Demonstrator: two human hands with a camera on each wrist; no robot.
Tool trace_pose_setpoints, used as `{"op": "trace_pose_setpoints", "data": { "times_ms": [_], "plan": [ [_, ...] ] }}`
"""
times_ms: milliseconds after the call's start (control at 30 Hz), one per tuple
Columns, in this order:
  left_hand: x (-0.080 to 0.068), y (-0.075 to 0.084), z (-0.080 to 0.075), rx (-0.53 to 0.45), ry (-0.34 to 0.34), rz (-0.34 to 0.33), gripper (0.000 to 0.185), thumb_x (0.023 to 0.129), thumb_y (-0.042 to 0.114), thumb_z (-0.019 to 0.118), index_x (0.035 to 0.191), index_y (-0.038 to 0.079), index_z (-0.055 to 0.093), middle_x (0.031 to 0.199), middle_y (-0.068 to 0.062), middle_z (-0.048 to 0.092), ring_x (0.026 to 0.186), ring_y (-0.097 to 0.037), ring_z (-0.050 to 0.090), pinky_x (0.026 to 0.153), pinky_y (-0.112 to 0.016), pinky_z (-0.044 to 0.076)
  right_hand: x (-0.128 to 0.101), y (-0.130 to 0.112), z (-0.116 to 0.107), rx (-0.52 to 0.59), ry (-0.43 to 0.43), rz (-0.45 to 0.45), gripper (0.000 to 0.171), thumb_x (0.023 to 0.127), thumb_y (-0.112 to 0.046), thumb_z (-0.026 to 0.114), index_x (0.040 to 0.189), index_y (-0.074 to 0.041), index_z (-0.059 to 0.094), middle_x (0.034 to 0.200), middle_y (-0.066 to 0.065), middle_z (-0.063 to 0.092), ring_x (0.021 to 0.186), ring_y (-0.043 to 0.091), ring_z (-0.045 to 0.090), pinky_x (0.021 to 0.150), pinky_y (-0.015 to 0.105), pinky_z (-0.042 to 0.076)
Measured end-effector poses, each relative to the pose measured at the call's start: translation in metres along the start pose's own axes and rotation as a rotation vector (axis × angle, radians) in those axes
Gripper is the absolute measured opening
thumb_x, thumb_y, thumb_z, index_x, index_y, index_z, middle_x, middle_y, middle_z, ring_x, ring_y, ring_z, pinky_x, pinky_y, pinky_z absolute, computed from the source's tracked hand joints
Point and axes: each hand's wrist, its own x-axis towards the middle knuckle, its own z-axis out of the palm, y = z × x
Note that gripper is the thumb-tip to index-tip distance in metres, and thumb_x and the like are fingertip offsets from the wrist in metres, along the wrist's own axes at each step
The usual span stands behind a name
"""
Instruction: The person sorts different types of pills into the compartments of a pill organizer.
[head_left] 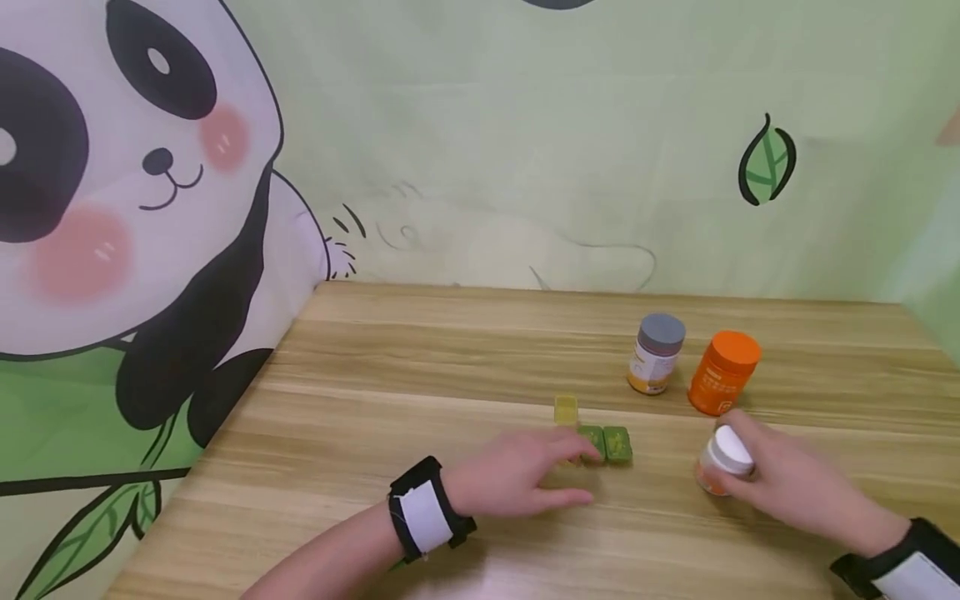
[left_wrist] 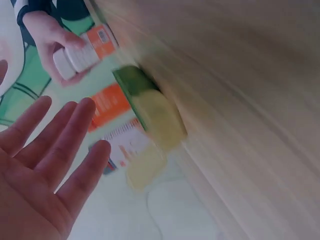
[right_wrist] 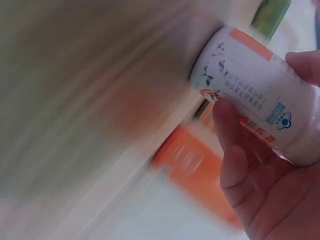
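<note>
My right hand [head_left: 795, 475] grips a white pill bottle [head_left: 727, 458] with a white cap and an orange-and-white label, at the table's right side. In the right wrist view, fingers and thumb wrap round the bottle's printed side, its base close to the wood. My left hand [head_left: 521, 471], fingers spread and relaxed, hovers by a small pill box with green and yellow compartments. Two green lids [head_left: 618, 446] show at its right. A yellow lid [head_left: 566, 410] stands raised behind the fingers. The left wrist view shows the box [left_wrist: 160, 117] beyond the fingertips, the hand holding nothing.
Behind the pill box stands a grey-capped bottle [head_left: 656, 354] with a white and orange label. Beside it is an orange bottle [head_left: 724, 373], just beyond my right hand. The wooden table [head_left: 420, 350] ends at a panda-printed cloth backdrop [head_left: 480, 167].
</note>
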Motion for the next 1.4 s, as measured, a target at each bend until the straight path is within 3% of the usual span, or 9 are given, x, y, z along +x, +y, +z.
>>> {"op": "trace_pose_setpoints", "data": {
  "times_ms": [300,400,533,767,1100,1233,1400],
  "plan": [
    [0.010,0.006,0.007,-0.084,-0.178,-0.096,0.057,0.094,0.049,0.060,0.136,0.012,0.049,0.124,0.000,0.059,0.104,-0.003,0.056,0.085,-0.016,0.043,0.011,-0.059,0.031,0.077,-0.061,-0.284,0.045,0.084,-0.031,0.078,0.113,-0.013,0.050,0.087,-0.011,0.056,0.072,0.002,0.053,0.057,0.025,0.047],
    [0.012,0.004,0.010,-0.118,-0.206,-0.101,0.057,0.092,0.049,0.063,0.134,0.013,0.049,0.124,0.002,0.060,0.104,-0.002,0.057,0.085,-0.016,0.043,0.015,-0.073,0.039,0.058,-0.066,-0.355,0.045,0.086,-0.037,0.074,0.114,-0.012,0.049,0.088,-0.011,0.055,0.072,0.002,0.053,0.057,0.024,0.047],
    [0.015,0.001,0.017,-0.124,-0.246,-0.089,0.061,0.085,0.051,0.070,0.129,0.013,0.050,0.110,0.009,0.062,0.094,0.002,0.056,0.077,-0.011,0.042,0.017,-0.088,0.044,-0.006,-0.039,-0.408,0.047,0.089,-0.047,0.068,0.116,-0.012,0.051,0.087,-0.013,0.055,0.071,0.001,0.051,0.057,0.024,0.046],
    [0.020,-0.001,0.027,-0.097,-0.232,-0.084,0.057,0.076,0.050,0.080,0.118,0.018,0.059,0.092,0.019,0.058,0.079,0.007,0.052,0.068,-0.008,0.040,0.020,-0.099,0.051,-0.084,0.048,-0.473,0.047,0.091,-0.048,0.064,0.118,-0.011,0.052,0.083,-0.014,0.053,0.069,0.001,0.050,0.056,0.022,0.044],
    [0.026,-0.002,0.024,-0.036,-0.234,-0.061,0.039,0.079,0.036,0.080,0.107,0.015,0.064,0.080,0.016,0.055,0.070,0.002,0.049,0.059,-0.010,0.039,0.024,-0.105,0.047,-0.116,0.131,-0.454,0.049,0.084,-0.057,0.068,0.105,-0.016,0.053,0.076,-0.014,0.051,0.060,0.001,0.045,0.050,0.019,0.036],
    [0.027,-0.001,0.022,-0.026,-0.235,-0.085,0.032,0.077,0.030,0.082,0.101,0.017,0.064,0.076,0.014,0.055,0.066,0.002,0.048,0.056,-0.012,0.039,0.032,-0.111,0.045,-0.150,0.116,-0.456,0.041,0.088,-0.054,0.064,0.097,-0.015,0.054,0.067,-0.014,0.045,0.053,0.001,0.038,0.046,0.018,0.030],
    [0.027,-0.004,0.022,-0.086,-0.260,-0.035,0.031,0.073,0.026,0.085,0.094,0.017,0.064,0.074,0.014,0.052,0.066,0.003,0.047,0.056,-0.011,0.039,0.036,-0.110,0.046,-0.190,0.100,-0.599,0.030,0.093,-0.044,0.061,0.091,-0.015,0.052,0.069,-0.012,0.039,0.053,0.002,0.033,0.048,0.015,0.024]
  ]
}}
